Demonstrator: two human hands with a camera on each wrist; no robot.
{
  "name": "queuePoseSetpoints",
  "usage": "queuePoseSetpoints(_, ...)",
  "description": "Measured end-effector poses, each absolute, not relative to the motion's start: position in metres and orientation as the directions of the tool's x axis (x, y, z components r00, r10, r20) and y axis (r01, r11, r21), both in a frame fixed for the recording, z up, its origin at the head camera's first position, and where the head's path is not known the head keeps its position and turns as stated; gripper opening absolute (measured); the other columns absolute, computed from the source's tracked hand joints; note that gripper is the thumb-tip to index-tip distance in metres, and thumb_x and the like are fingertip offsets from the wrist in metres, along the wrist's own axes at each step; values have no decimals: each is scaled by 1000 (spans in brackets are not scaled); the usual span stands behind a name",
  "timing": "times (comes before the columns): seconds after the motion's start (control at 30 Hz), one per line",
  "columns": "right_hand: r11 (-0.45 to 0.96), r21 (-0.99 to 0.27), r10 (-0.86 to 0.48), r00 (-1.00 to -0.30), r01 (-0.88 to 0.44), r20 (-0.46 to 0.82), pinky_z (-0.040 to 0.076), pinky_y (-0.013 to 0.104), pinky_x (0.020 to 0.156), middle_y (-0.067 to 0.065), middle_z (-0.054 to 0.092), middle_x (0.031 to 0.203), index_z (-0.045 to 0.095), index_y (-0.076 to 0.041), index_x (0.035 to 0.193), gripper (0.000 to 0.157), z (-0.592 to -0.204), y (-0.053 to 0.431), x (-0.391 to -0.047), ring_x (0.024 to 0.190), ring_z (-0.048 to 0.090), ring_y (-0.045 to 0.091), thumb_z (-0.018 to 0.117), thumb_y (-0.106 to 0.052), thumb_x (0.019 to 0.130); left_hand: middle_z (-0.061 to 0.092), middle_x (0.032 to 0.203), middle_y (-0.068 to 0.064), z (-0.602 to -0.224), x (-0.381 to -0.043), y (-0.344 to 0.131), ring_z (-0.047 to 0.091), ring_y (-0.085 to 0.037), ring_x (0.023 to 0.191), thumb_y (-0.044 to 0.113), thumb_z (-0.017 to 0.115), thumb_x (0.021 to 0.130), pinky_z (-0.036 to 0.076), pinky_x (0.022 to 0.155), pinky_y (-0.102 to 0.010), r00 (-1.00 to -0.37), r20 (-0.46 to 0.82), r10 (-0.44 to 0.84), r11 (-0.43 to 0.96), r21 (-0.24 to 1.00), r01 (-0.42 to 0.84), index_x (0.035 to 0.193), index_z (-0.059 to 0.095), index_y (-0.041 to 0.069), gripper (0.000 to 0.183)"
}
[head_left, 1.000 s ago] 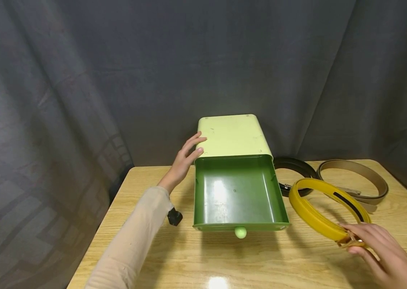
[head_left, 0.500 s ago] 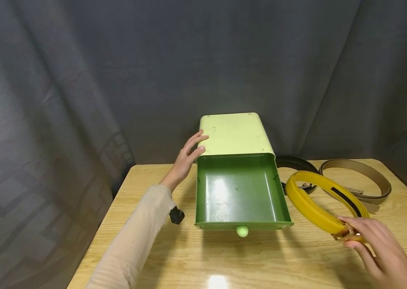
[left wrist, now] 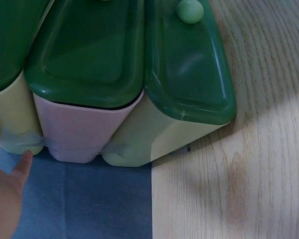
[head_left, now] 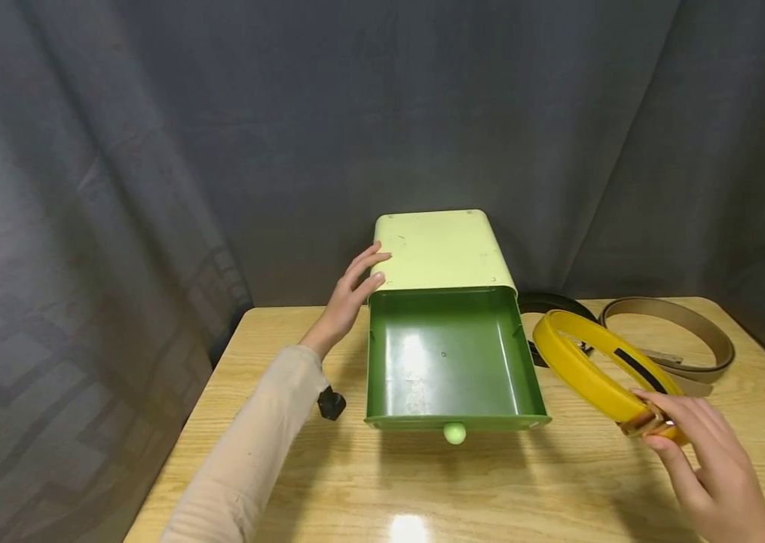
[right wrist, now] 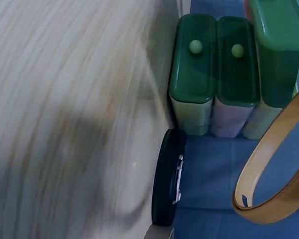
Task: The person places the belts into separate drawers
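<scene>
My right hand (head_left: 711,460) pinches a yellow coiled belt (head_left: 585,373) near its gold-coloured buckle (head_left: 647,422). The loop hangs tilted beside the drawer, overlapping the black belt in the head view; part of the loop (right wrist: 261,174) also shows at the right of the right wrist view. A stacked drawer unit has a pale yellow-green top (head_left: 439,253) and a pulled-out green drawer (head_left: 450,362) with a round light green knob (head_left: 454,433). Nothing lies in the drawer. My left hand (head_left: 348,298) rests with extended fingers on the unit's top left edge.
Behind the yellow belt lie a coiled black belt (head_left: 552,303) and a coiled tan belt (head_left: 701,328) on the wooden table (head_left: 273,332). A small black object (head_left: 331,404) is by the left wrist. A grey curtain (head_left: 328,136) hangs behind. Pink casing (left wrist: 79,132) belongs to the unit's middle level.
My right hand has brought the yellow belt slightly left and up, nearer the drawer's right side. The left hand stays on the unit.
</scene>
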State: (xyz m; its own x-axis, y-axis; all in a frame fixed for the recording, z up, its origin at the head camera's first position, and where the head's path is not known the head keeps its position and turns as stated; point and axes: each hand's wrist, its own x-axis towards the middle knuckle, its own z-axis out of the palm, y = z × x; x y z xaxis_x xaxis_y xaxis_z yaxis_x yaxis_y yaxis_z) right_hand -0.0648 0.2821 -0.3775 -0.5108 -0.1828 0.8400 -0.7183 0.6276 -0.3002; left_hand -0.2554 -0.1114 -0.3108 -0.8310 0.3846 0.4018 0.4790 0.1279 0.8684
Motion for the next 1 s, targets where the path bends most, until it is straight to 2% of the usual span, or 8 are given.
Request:
queuePoseSetpoints(0.27, 567, -285, -147, -436, -772, 888, 32, 12, 88, -12, 60, 120, 60, 21, 112, 58, -367, 270, -69, 95, 47, 0, 53, -35, 102, 18, 163, -11, -308, -252, -111, 12, -25, 150, 13, 44, 105, 22, 115, -57, -833, 395, 388, 132, 870, 474, 146, 44, -2, 44)
queuePoseSetpoints(0.5, 502, -274, -123, -382, -820, 916, 34, 11, 85, 0, 67, 115, 61, 20, 114, 50, -360, 264, -69, 94, 50, 3, 58, -28, 101, 17, 163, -13, -310, -253, -112, 12, -26, 150, 13, 43, 104, 22, 116, -57, -831, 401, 385, 125, 870, 477, 145, 44, -3, 44)
queuePoseSetpoints(0.63, 458, -277, -119, -367, -845, 923, 36, 10, 87, 5, 67, 116, 61, 20, 115, 47, -356, 261, -68, 98, 52, 5, 59, -24, 100, 18, 163, -13, -310, -252, -113, 12, -27, 150, 12, 43, 104, 23, 116, -56, -831, 406, 379, 125, 868, 481, 145, 44, -4, 44)
queuePoseSetpoints(0.83, 437, -285, -132, -374, -853, 918, 36, 12, 88, 4, 66, 119, 61, 20, 116, 46, -348, 256, -65, 101, 53, 6, 59, -23, 101, 18, 163, -12, -311, -252, -113, 12, -26, 150, 13, 43, 104, 24, 115, -56, -833, 399, 383, 120, 873, 473, 145, 44, -3, 44)
queuePoseSetpoints(1.0, 387, -255, -156, -336, -886, 929, 37, 14, 90, 9, 68, 117, 61, 20, 115, 45, -340, 249, -68, 100, 53, 8, 60, -22, 100, 18, 163, -12, -312, -251, -113, 12, -26, 150, 13, 43, 104, 24, 115, -56, -835, 400, 378, 122, 873, 473, 145, 44, -3, 44)
